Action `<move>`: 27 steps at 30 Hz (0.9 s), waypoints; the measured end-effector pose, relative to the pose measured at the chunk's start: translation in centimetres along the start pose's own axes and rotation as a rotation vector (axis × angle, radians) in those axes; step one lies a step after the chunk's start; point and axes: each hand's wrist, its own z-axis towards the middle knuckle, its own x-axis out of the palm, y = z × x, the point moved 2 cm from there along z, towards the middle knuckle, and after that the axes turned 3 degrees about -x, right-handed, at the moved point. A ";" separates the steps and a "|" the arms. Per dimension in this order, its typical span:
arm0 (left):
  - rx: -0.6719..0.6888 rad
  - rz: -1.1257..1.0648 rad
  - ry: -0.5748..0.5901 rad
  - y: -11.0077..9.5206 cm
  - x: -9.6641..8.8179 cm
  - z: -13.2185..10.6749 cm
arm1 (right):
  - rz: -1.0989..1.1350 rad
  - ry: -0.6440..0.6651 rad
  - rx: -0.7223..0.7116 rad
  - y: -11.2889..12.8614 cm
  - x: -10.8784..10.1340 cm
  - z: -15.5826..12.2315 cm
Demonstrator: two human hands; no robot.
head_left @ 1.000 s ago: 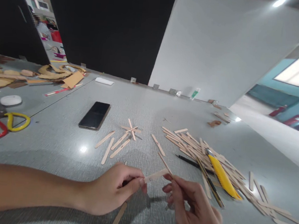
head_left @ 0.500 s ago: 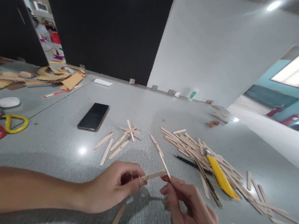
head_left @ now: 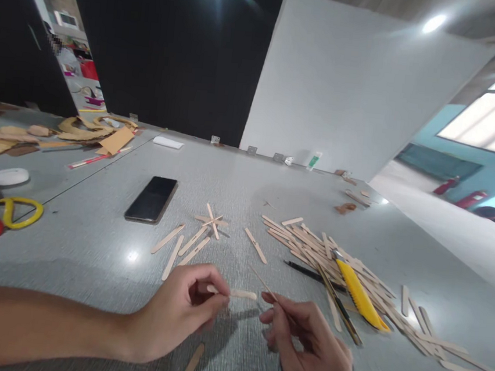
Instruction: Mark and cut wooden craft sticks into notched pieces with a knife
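Between thumb and fingers, my left hand (head_left: 192, 305) pinches a wooden craft stick (head_left: 243, 294) that points right. My right hand (head_left: 306, 343) pinches a second craft stick (head_left: 262, 279), seen nearly edge-on and slanting up to the left. A small gap parts the two sticks. Beyond them one notched stick (head_left: 256, 245) lies alone on the grey table (head_left: 231, 172). Several sticks, one of them a notched stick (head_left: 194, 250), lie left of it, below a star of crossed sticks (head_left: 212, 221). Nearer me rests another stick (head_left: 191, 367).
A heap of craft sticks (head_left: 304, 237) spreads on the right, with a yellow utility knife (head_left: 362, 295) and a black pen (head_left: 305, 269). A phone (head_left: 151, 199) lies to the left. Scissors (head_left: 21, 213), a white mouse (head_left: 11, 177) and cardboard scraps (head_left: 116, 139) are farther left.
The two sticks, touching before, are now apart. My left hand has drawn a little left and its stick has turned nearly level. The stick in my right hand has turned to show its edge.
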 end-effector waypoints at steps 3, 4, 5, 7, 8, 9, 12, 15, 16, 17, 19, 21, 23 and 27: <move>-0.001 -0.041 0.027 0.0 0.0 -0.1 | 0.063 -0.032 0.097 0.0 0.4 0.2; 0.004 -0.061 0.034 0.0 0.1 0.0 | 0.085 -0.044 0.127 0.0 0.5 0.2; 0.008 -0.086 0.039 0.0 0.1 0.0 | 0.108 -0.054 0.151 0.0 0.6 0.2; -0.002 -0.139 0.048 0.0 0.1 0.1 | 0.153 -0.071 0.186 0.1 0.8 0.1; -0.020 -0.153 0.055 0.1 0.1 0.1 | 0.175 -0.077 0.196 0.2 0.9 0.0; -0.045 -0.155 0.066 0.1 0.1 0.1 | 0.196 -0.080 0.203 0.3 1.0 -0.1; -0.084 -0.087 0.109 0.1 0.2 0.0 | 0.242 -0.096 0.214 0.5 1.0 -0.2; -0.061 -0.027 0.164 0.1 0.2 -0.1 | 0.265 -0.116 0.207 0.5 0.8 0.1; -0.060 -0.022 0.179 0.1 0.2 -0.1 | 0.270 -0.115 0.196 0.4 0.7 0.3; -0.065 -0.021 0.194 0.2 0.2 -0.1 | 0.273 -0.111 0.181 0.3 0.6 0.4; -0.083 -0.012 0.215 0.3 0.2 -0.1 | 0.272 -0.094 0.144 0.2 0.6 0.4; -0.099 0.011 0.238 0.4 0.3 0.0 | 0.262 -0.077 0.109 0.2 0.6 0.2; -0.102 0.036 0.260 0.3 0.3 0.0 | 0.246 -0.056 0.072 0.2 0.6 0.0; -0.087 0.043 0.287 0.2 0.3 -0.1 | 0.196 -0.059 0.011 0.1 0.4 -0.4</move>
